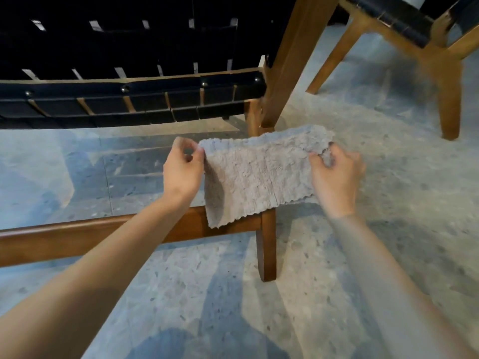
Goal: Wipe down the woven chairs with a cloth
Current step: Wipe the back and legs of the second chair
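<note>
Underfoot, a speckled grey stone floor (pixel 363 255) is filling most of the view. Across the top left, a woven chair (pixel 129 94) is showing black straps laced over a brown wooden frame, and a second chair (pixel 404 24) of the same make is standing at the top right. Lower down, a wooden rail (pixel 77 237) is running from the left edge to a short leg. A fluffy grey cloth (pixel 261 174) is hanging stretched between both hands, its lower edge drooping in front of the rail. The left hand (pixel 182 172) is pinching the cloth's upper left corner; the right hand (pixel 337 177) is gripping its right edge, fingers curled into it.
</note>
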